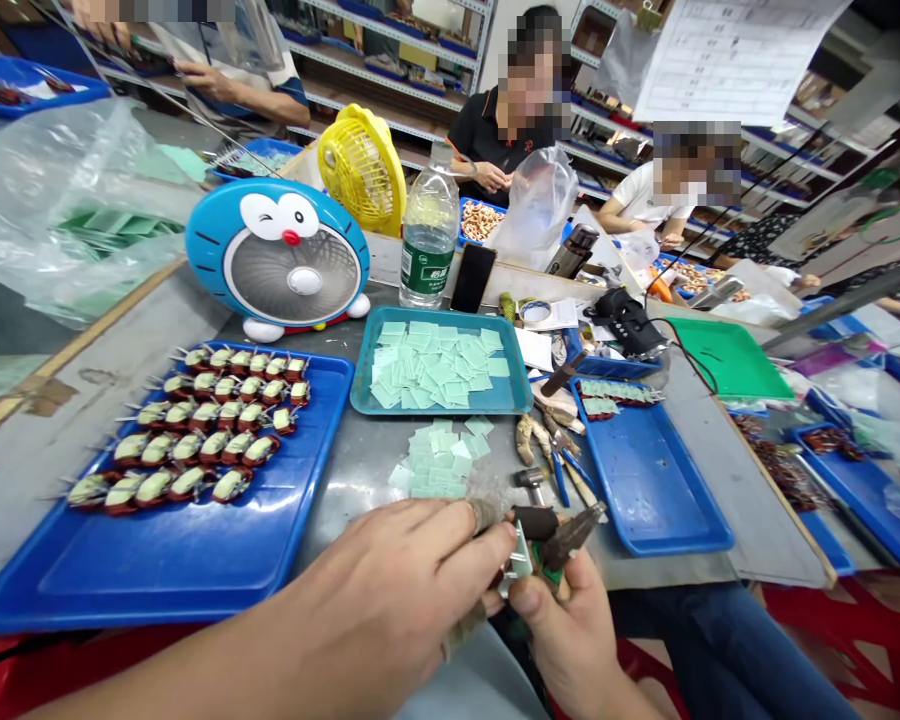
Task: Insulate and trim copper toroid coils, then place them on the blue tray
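Both hands are together at the near edge, just right of center. Left hand [427, 560] has fingers curled, pinching a small part [520, 555] with a pale-green face; most of it is hidden by the fingers. Right hand [577, 625] is curled around pliers [570, 537], nose pointing far right, thumb up against the small part's near side; can't tell whether the pliers' tips are gripping anything. A black cylindrical piece [534, 522] sits just beyond the small part, identity unclear. On the surface [367, 465] to the left: large blue tray [187, 570], five rows of red-brown coils [187, 447] with pale-green tops in its far half, leads mostly pointing left. Center, farther back: teal tray [525, 402] with a heap of pale-green squares [439, 362]; loose pile [439, 460] of the same on the surface, between that tray and the left hand. Right: narrower blue tray [660, 490], more green-topped pieces [616, 393] lined up at its far end. Blue-handled pliers [560, 475] and other tools lie between the teal and narrower trays. Far side: blue cartoon-face fan [300, 280] at left, then bottle [429, 235] and phone [473, 278] propped upright. Co-workers [521, 120] sit beyond, shelving behind them.
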### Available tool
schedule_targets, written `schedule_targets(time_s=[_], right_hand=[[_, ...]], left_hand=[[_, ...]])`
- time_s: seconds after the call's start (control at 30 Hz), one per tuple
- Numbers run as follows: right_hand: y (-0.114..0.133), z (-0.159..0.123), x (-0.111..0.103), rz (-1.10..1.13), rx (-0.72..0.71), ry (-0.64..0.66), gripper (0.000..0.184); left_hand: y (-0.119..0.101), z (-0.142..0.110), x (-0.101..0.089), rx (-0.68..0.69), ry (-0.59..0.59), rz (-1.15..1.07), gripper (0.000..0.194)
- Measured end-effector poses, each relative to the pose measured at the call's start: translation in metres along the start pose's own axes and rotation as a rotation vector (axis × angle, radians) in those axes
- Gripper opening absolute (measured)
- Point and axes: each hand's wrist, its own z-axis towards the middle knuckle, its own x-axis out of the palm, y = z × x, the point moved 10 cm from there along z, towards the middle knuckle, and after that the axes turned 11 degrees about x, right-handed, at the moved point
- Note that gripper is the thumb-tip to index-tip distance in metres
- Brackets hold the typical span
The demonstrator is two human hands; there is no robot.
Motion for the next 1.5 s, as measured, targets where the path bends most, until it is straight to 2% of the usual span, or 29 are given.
schedule_targets(time_s=[0.17, 0.3, 0.53, 0.7, 0.8, 0.93, 1.0, 1.23, 1.33, 1.5], right_hand=[[-0.008, -0.002, 0.001, 0.074, 0.039, 0.013, 0.051], [-0.002, 0.001, 0.004, 0.045, 0.040, 0.019, 0.055], [-0.002, 0.003, 0.005, 0.014, 0.028, 0.038, 0.052], [0.003, -0.001, 0.007, 0.043, 0.004, 0.065, 0.051], [0.010, -0.001, 0.012, 0.024, 0.042, 0.111, 0.047], [0.017, -0.001, 0.013, -0.015, 0.097, 0.153, 0.043], [0.018, -0.002, 0.010, -0.004, 0.090, 0.154, 0.045], [0.011, 0.001, 0.014, -0.015, 0.028, 0.204, 0.047], [0.007, 0.001, 0.019, -0.023, 0.021, 0.233, 0.043], [0.010, 0.003, 0.019, -0.052, 0.030, 0.194, 0.040]], left_hand=[[-0.003, -0.002, 0.001, -0.007, -0.033, 0.020, 0.032], [-0.003, -0.003, 0.001, -0.033, -0.060, 0.058, 0.035], [0.003, 0.003, 0.005, -0.144, 0.045, -0.053, 0.033], [0.004, 0.008, 0.003, -0.153, 0.080, -0.098, 0.025], [0.004, 0.010, 0.002, -0.095, 0.022, -0.103, 0.023], [0.004, 0.010, -0.007, -0.009, -0.122, -0.104, 0.026], [0.004, 0.010, -0.009, 0.025, -0.138, -0.098, 0.028], [0.001, 0.008, -0.002, 0.117, 0.055, 0.054, 0.028], [0.003, 0.007, -0.002, 0.119, 0.093, 0.086, 0.028], [0.006, 0.007, 0.001, 0.095, 0.125, 0.066, 0.028]])
